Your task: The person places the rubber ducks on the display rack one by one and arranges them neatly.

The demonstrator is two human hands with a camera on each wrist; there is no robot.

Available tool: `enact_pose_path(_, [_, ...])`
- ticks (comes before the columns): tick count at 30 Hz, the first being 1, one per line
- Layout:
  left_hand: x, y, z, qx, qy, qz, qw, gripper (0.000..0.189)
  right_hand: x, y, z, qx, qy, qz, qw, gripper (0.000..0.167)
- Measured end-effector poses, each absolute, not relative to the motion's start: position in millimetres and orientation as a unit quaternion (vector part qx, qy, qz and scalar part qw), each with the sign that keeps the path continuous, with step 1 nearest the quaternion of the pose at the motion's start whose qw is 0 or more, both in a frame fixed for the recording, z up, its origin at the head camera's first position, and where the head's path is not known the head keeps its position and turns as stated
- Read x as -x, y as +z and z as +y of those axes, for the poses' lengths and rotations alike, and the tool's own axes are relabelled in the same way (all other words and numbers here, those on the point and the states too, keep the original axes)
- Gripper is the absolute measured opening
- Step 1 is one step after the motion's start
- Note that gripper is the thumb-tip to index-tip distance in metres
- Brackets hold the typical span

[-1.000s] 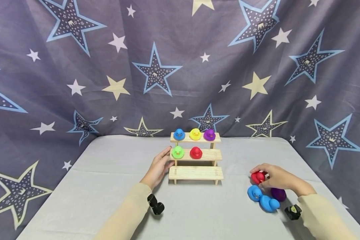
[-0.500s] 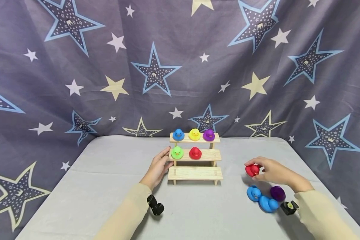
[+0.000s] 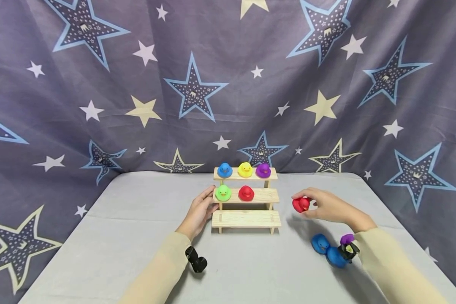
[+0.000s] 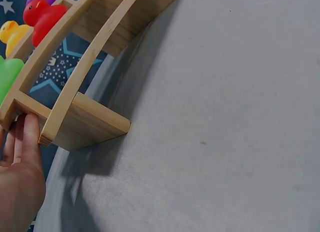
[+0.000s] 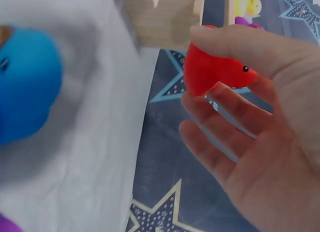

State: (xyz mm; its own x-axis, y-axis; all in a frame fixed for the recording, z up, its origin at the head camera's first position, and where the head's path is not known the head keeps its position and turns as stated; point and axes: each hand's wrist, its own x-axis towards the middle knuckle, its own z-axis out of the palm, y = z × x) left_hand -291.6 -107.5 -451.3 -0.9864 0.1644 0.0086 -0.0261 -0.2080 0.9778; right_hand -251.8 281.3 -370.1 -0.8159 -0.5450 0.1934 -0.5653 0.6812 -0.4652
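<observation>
My right hand point(image 3: 327, 205) pinches a red rubber duck point(image 3: 301, 204) between thumb and fingers, raised above the table to the right of a three-step wooden shelf point(image 3: 247, 218). In the right wrist view the thumb lies along the red duck point(image 5: 207, 67). My left hand point(image 3: 197, 212) touches the left end of the shelf at its middle step; the left wrist view shows its fingers point(image 4: 31, 137) fairly straight against the wood. On the middle step sit a green duck point(image 3: 223, 193) and another red duck point(image 3: 246, 193). Blue point(image 3: 224, 170), yellow point(image 3: 245, 169) and purple point(image 3: 263, 170) ducks occupy the top step.
Two blue ducks point(image 3: 321, 244) lie on the grey-covered table point(image 3: 137, 261), below the right forearm. Beside them a purple duck point(image 3: 346, 239) is partly hidden by the wrist camera. A star-patterned curtain point(image 3: 167, 135) hangs behind the table.
My right hand has lifted the red duck off the table and carried it left, toward the shelf. The left hand has stayed at the shelf's end.
</observation>
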Motion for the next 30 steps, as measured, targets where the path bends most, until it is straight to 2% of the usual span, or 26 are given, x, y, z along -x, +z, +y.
enact_pose_path(17, [288.5,-448.3,-107.6,-0.05,0.771,0.631,0.063,0.056,276.9,-367.3,230.0,-0.332,0.252,-0.907,0.057,0.047])
enact_pose_path(30, [290.2,-448.8,-108.1,-0.045,0.773,0.63,0.065,0.057,290.1,-364.7,208.0,-0.334,0.266,-0.904,0.032,0.047])
